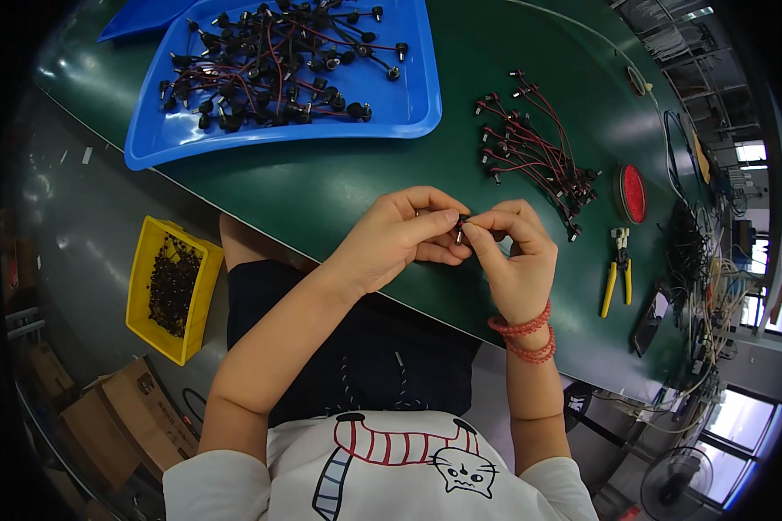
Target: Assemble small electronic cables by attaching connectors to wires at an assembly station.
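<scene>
Both my hands meet over the front of the green table. Between their fingertips is a small black cable plug with a metal tip. My left hand pinches it from the left with thumb and forefinger. From the other side my right hand, with red beaded bracelets at the wrist, pinches it too. Fingers cover most of the plug, and any wire on it is hidden. Right of my hands lies a loose bunch of red-and-black cables with plugs. A blue tray beyond my left hand holds many similar cables.
Pliers with yellow handles lie at the right, below a round dish with red contents. A phone-like dark slab and tangled black cables are farther right. Below the table's left edge stands a yellow bin of small black parts, near cardboard boxes.
</scene>
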`<action>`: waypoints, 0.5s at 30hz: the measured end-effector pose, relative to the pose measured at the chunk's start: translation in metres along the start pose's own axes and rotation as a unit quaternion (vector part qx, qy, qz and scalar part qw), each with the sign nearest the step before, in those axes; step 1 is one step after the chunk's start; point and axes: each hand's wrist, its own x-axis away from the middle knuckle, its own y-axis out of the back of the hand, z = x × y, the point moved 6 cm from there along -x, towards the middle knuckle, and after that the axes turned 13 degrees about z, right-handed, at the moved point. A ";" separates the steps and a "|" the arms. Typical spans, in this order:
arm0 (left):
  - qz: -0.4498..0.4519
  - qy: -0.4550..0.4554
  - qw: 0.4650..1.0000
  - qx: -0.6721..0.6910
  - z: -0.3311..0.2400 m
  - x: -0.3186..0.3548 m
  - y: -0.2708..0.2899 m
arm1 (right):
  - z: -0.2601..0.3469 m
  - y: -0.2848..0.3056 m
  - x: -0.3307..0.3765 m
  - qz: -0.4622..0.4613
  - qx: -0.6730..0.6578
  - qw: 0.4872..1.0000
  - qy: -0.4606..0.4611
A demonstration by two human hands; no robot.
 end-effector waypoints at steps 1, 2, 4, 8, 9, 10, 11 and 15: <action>-0.001 0.001 1.000 -0.002 0.000 0.000 0.000 | -0.001 0.000 0.000 0.001 -0.001 1.000 -0.002; -0.001 0.002 1.000 -0.005 0.000 0.000 -0.001 | -0.001 0.000 0.000 0.001 -0.003 1.000 -0.004; -0.009 0.004 1.000 -0.013 0.000 0.000 -0.001 | -0.002 0.001 -0.001 0.007 -0.007 1.000 -0.008; -0.023 0.006 0.999 -0.037 0.001 0.001 0.000 | -0.001 0.003 0.001 0.014 0.002 1.000 0.001; -0.023 0.003 0.999 -0.042 0.002 0.001 0.000 | 0.001 0.004 0.002 0.011 0.020 1.000 0.020; -0.023 0.000 0.999 -0.047 0.002 0.000 0.000 | 0.004 0.005 0.003 0.008 0.037 0.999 0.038; -0.022 0.001 0.999 -0.047 0.002 0.000 -0.001 | 0.004 0.005 0.004 0.008 0.037 0.999 0.038; -0.028 -0.005 0.998 -0.051 0.003 0.000 0.000 | 0.020 0.002 0.016 -0.006 0.198 0.974 0.112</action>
